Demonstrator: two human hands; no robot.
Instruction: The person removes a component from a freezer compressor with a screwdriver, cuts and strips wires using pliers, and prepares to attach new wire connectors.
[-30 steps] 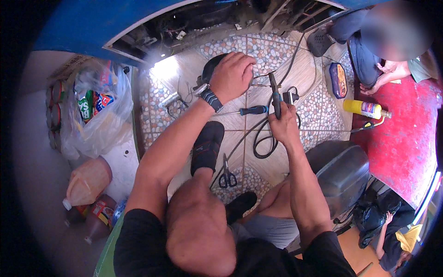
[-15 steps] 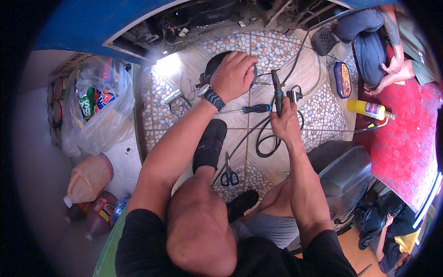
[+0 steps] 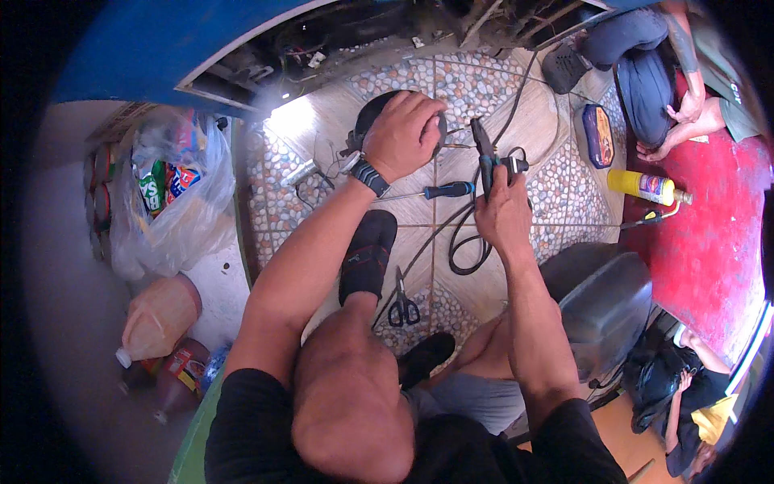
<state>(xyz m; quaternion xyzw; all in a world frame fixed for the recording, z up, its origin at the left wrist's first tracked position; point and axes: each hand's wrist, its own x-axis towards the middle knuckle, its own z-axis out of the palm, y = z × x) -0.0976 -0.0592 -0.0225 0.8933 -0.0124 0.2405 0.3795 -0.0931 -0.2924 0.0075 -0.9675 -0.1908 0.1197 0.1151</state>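
Note:
My left hand (image 3: 403, 133) lies curled over a black rounded compressor (image 3: 377, 110) on the tiled floor, fingers draped across its top and far side. Pliers with black and blue handles (image 3: 487, 165) are held in my right hand (image 3: 504, 211). Their jaws are beside thin tube ends sticking out from the compressor; whether they bite on one I cannot tell. A blue and black screwdriver (image 3: 450, 190) lies between my hands, its shaft pointing left. Black-handled scissors (image 3: 403, 309) rest on the floor near my foot. Next to the right hand is a black cable with a plug (image 3: 517, 165).
A blue cabinet with an open underside (image 3: 339, 56) stands ahead. To the left are a filled plastic bag (image 3: 173, 194) and bottles (image 3: 161, 319). A yellow gas torch (image 3: 641, 187) lies on the red surface (image 3: 701, 250) at right, where another person sits. A black tank (image 3: 601, 302) stands by my right forearm.
The pliers have tilted slightly left at the jaws, and my right hand's grip on the handles has shifted. My left hand stays on the compressor. A person at lower right has moved an arm.

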